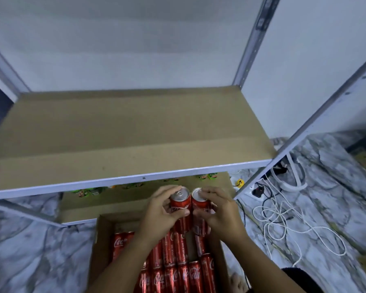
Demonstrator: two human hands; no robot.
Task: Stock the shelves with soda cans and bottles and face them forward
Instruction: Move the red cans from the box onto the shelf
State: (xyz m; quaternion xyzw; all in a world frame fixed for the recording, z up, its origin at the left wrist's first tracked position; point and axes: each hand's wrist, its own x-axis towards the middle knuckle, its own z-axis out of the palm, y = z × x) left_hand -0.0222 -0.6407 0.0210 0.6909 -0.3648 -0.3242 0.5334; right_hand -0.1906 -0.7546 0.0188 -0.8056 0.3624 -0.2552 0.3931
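Red cans touch between the hands: left hand (163, 210) grips one (180, 203), right hand (218, 210) the other (200, 203).

White Coca-Cola script ran along the slim red aluminium cans (173, 273) lying packed in the open brown cardboard box (103, 235). It read most plainly on the can at the box's left side, where "Coca" showed, and on one in the near row, where "Cola" showed. The same script appeared in part on the red can held in the left hand (179, 205), half covered by the thumb. The small green packages (209, 176) on the lower shelf bore labels too blurred to read.
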